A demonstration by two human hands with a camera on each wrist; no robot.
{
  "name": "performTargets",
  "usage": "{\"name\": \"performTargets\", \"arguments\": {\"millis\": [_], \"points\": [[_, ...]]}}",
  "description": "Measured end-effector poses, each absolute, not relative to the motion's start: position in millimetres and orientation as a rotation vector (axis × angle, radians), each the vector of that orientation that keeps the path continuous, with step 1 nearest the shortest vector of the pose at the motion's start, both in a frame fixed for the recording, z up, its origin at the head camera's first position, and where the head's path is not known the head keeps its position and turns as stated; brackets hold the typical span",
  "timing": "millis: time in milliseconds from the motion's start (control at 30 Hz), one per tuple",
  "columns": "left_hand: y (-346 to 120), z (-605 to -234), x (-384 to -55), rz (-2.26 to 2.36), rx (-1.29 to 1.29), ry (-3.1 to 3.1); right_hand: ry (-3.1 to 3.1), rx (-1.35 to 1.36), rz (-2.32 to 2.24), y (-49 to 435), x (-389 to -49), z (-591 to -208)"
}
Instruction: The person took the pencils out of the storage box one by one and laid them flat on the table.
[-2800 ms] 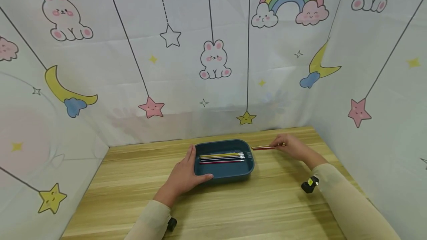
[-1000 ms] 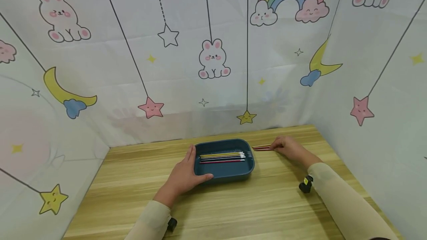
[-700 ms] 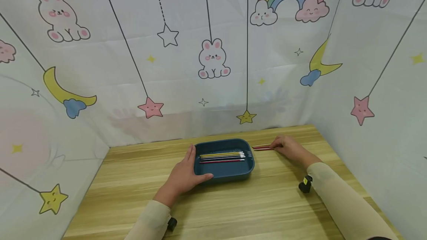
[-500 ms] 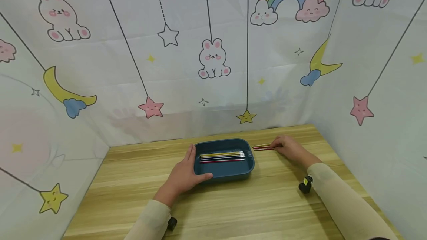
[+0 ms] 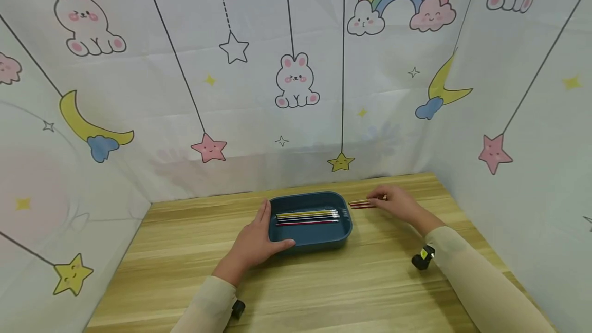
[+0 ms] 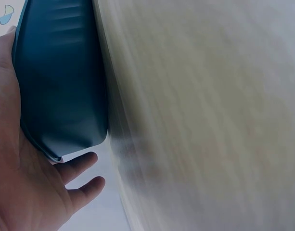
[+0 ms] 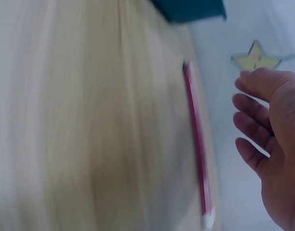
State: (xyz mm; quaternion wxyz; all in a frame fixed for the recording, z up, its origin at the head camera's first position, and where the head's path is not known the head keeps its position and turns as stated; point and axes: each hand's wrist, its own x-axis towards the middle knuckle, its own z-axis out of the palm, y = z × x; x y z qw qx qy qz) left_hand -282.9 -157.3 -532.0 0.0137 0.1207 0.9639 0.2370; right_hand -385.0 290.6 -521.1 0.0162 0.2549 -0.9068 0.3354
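A dark blue rectangular tray [image 5: 311, 235] stands on the table with several pencils [image 5: 307, 215] lying side by side in it, yellow, dark and red. My left hand [image 5: 252, 243] rests against the tray's left end, thumb stretched along the front rim and fingers along the side; the left wrist view shows the fingers spread at the tray wall. Just right of the tray, a few more pencils [image 5: 363, 206] lie on the table, partly hidden under my right hand [image 5: 399, 204]. In the right wrist view a red pencil [image 7: 198, 130] lies apart from the loosely bent, parted fingers.
The light wood table [image 5: 296, 287] is bounded by white printed cloth walls [image 5: 259, 112] at the back and both sides. The back cloth comes down close behind the tray. Small black cameras [image 5: 423, 257] sit on both wrists.
My right hand has loosened its fingers from the pencils on the right, rising a little and shifting slightly left over them. The left hand and the tray stay as they were.
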Motion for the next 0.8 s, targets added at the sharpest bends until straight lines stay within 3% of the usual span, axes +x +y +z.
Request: {"name": "performTargets", "arguments": {"millis": [167,367,800], "points": [[-157,-536,-285,0.722,0.372,3.003,-2.820,0.821,1.101,259,-372,-501],[-157,-536,-286,0.722,0.372,2.999,-2.768,1.055,1.067,215,-368,-491],[-158,-534,-287,0.708,0.370,3.011,-2.886,1.363,0.747,137,-368,-499]]}}
